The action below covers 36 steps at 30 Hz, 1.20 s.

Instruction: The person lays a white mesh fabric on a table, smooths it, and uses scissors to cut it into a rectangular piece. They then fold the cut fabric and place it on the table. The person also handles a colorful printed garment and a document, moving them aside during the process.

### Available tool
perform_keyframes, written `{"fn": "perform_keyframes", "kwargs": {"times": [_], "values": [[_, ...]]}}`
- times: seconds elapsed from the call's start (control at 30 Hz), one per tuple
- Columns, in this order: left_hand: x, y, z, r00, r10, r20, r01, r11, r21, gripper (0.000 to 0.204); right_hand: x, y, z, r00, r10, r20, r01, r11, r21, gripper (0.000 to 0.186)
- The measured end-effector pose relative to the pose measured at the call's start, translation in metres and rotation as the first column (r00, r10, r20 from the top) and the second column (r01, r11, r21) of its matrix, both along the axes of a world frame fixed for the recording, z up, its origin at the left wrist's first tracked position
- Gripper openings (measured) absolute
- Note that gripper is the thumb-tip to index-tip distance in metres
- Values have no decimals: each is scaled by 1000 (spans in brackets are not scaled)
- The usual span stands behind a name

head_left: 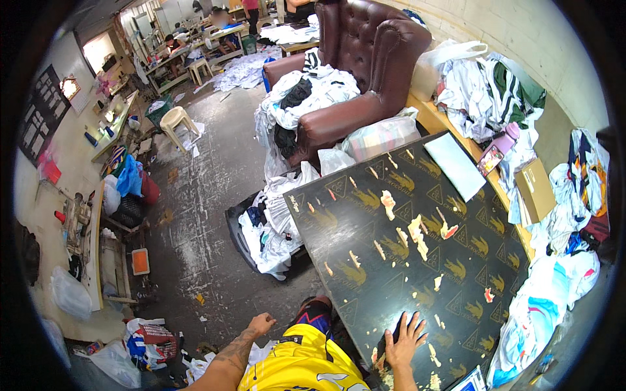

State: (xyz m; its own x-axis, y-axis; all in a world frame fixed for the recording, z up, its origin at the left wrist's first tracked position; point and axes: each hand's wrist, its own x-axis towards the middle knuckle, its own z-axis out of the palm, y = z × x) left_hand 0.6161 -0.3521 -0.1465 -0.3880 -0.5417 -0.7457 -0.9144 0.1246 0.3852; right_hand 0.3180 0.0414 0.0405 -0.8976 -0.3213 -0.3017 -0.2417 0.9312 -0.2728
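My right hand (pixel 404 342) rests palm down on a black tabletop (pixel 365 306) printed with gold crocodile figures, fingers spread and nothing held. Peeled, torn pale patches (pixel 417 238) and short strips are scattered across that surface. My left hand (pixel 262 324) hangs beside my yellow shirt (pixel 303 365), above the floor and left of the table. Its fingers are loosely bent, and I see nothing in them. Across the table, toward the wall, lies a white folded sheet (pixel 454 167).
Beyond the table stands a maroon armchair (pixel 345 120) heaped with white cloth. A black tray (pixel 242 238) of garments sits on the floor. Along the right run more garments (pixel 548 313), a cardboard box (pixel 535 189) and a pink bottle (pixel 501 146). A cream stool (pixel 177 124) and distant people are farther back.
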Motion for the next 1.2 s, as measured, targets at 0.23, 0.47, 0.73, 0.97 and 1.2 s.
{"fn": "perform_keyframes", "kwargs": {"times": [0.23, 0.47, 0.73, 0.97, 1.2], "values": [[-129, -127, 52, 847, 75, -527, -389, 763, -517, 23, -3, -15, 24, 998, -60, -1, 59, 997, -41, 82], [-374, -348, 52, 718, -150, -679, -280, 832, -479, 25, -51, -118, 37, 976, -181, -122, 172, 981, -88, 83], [-517, -255, 113, 622, -151, -768, 78, 988, -131, 40, -244, -411, 45, 951, 273, -145, -309, 859, -409, 38], [-512, -228, 143, 736, -349, -580, 154, 921, -359, 40, -346, -557, -14, 921, 388, 35, -385, 920, -70, 48], [-510, -246, 132, 726, 67, -684, 55, 986, 156, 30, -352, -562, -38, 949, 308, -58, -309, 951, -6, 37]]}}
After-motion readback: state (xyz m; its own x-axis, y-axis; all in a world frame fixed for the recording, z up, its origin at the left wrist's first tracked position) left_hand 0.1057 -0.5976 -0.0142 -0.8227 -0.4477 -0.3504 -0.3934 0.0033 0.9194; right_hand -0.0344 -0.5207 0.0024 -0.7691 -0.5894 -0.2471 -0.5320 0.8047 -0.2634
